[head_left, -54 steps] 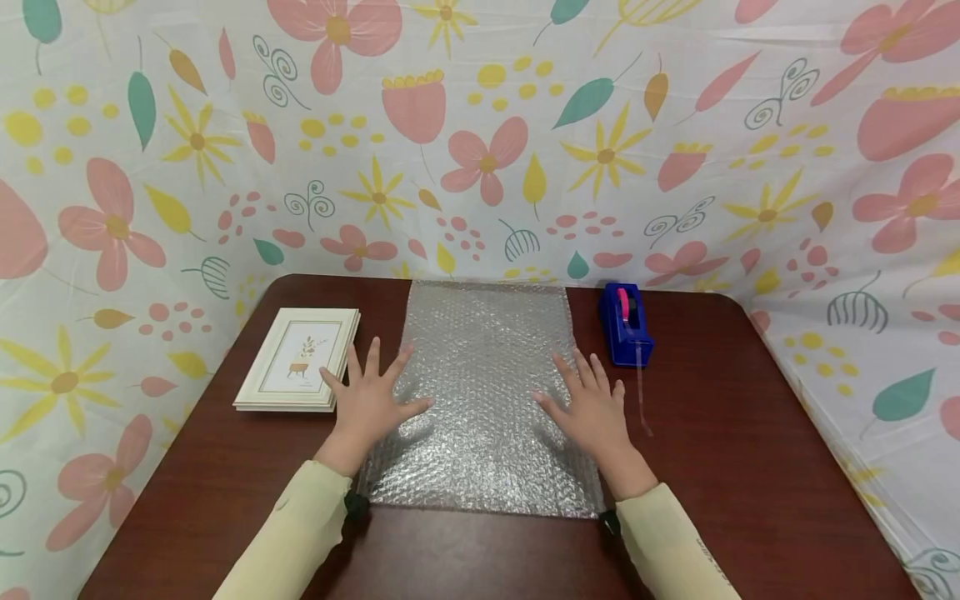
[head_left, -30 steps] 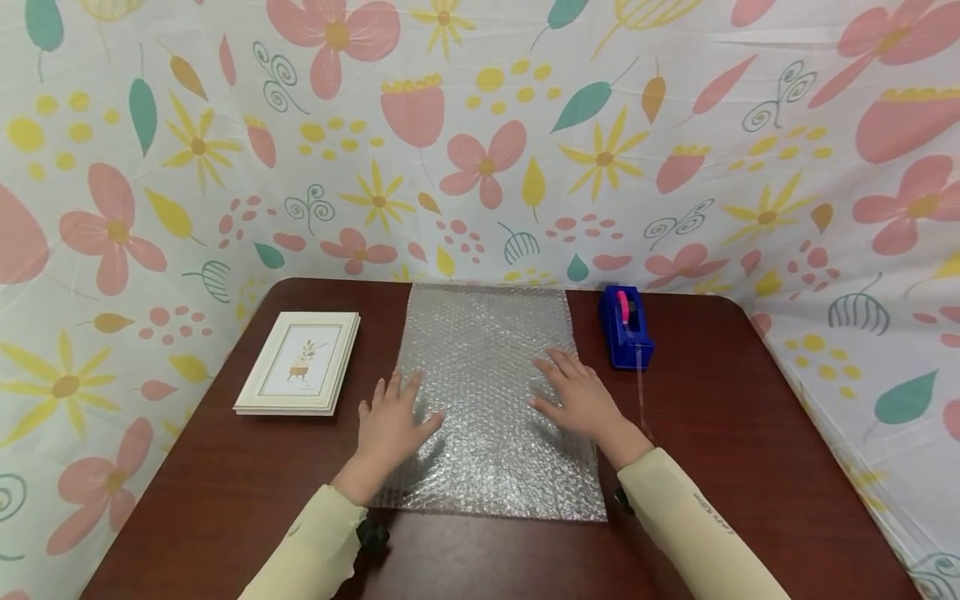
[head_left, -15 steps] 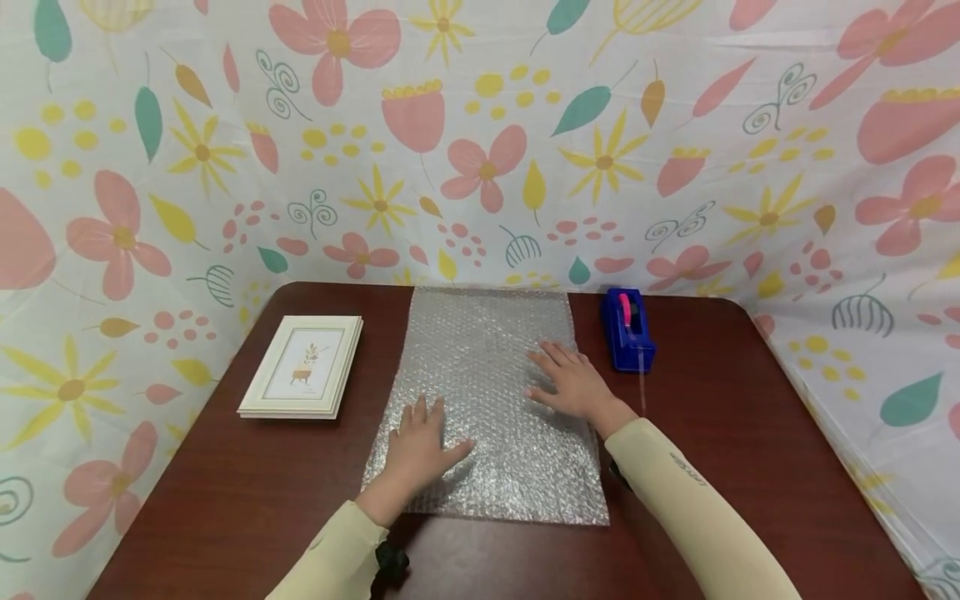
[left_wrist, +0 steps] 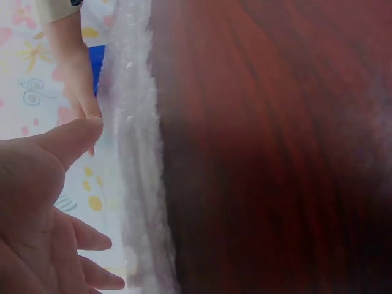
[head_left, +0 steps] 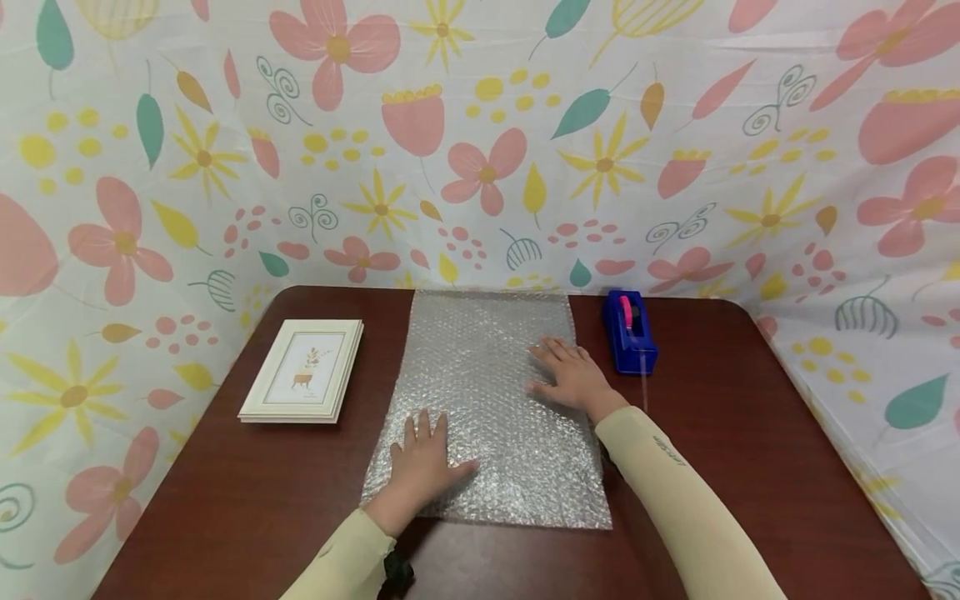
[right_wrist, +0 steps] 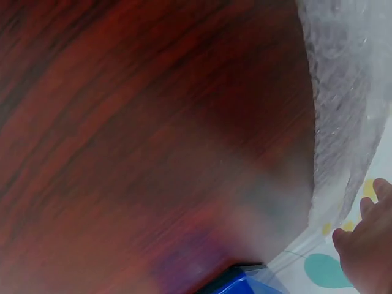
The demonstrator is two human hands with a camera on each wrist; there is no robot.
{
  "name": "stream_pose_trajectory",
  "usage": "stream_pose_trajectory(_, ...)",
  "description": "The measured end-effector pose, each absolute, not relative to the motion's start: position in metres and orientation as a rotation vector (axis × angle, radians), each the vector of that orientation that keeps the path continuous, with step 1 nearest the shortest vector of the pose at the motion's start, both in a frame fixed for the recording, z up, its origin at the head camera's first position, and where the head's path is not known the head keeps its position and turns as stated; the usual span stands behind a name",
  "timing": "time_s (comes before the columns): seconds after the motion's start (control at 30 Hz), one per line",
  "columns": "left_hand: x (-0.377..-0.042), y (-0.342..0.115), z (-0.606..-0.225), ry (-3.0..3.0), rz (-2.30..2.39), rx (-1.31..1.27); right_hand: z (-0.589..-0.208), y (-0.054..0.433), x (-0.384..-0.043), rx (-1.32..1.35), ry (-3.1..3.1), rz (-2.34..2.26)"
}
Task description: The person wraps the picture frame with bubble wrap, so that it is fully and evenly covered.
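1. Since the earliest frame, the left hand (head_left: pixel 423 468) has moved inward and back toward the person, from the sheet's left edge to its near left part; the right hand (head_left: pixel 573 382) has shifted slightly inward.
2. Both hands are released, with fingers extended and the thumbs apart from them. Whether either palm presses on the plastic, I cannot tell.
3. The bubble wrap (head_left: pixel 487 400) lies flat in the middle, running from the table's far edge toward the person. The left hand hides some of its near left part, the right hand some of its right side.
4. A cream picture frame (head_left: pixel 303 371), showing a potted plant, lies face up to the left of the wrap, apart from it.
5. A blue tape dispenser (head_left: pixel 621 346) with a pink roll stands at the far right, beside the wrap. A clear strip (head_left: pixel 644 392) hangs from its near end toward the right forearm.
6. Pale yellow sleeves (head_left: pixel 678 492) cover both forearms; something black (head_left: pixel 397 573) sits at the left wrist.
7. The table (head_left: pixel 750 467) is dark reddish brown, wood-grained, with rounded far corners.
8. White cloth (head_left: pixel 487 108) printed with pink, yellow and green flowers and leaves surrounds its back and sides.
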State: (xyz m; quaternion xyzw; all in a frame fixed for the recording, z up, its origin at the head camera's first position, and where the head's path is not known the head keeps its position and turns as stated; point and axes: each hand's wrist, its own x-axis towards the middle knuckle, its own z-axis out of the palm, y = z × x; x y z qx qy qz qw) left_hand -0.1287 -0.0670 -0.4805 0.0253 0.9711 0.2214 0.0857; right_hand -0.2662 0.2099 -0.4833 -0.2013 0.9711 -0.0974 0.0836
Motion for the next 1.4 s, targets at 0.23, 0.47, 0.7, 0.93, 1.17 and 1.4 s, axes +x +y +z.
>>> stream_pose_trajectory(0.23,-0.127,-0.066,-0.483,2.921,0.467,0.061,-0.490,0.210,-0.271,-0.604,2.882,-0.338)
stream_pose_trajectory(0.47,-0.127,-0.063,-0.485,2.924,0.348,0.058,-0.495,0.211,-0.272,-0.570,2.874,-0.261)
stream_pose_trajectory(0.7,-0.128,-0.061,-0.487,2.935,0.336,0.082,-0.498,0.213,-0.272,-0.563,2.864,-0.235)
stream_pose_trajectory(0.93,-0.129,-0.061,-0.493,2.951,0.339,0.099,-0.501,0.215,-0.271,-0.560,2.868,-0.261)
stream_pose_trajectory(1.17,-0.127,-0.062,-0.487,2.936,0.386,0.129,-0.500,0.214,-0.269,-0.556,2.874,-0.270)
stream_pose_trajectory(1.4,-0.127,-0.063,-0.481,2.909,0.370,0.148,-0.498,0.212,-0.269,-0.543,2.879,-0.261)
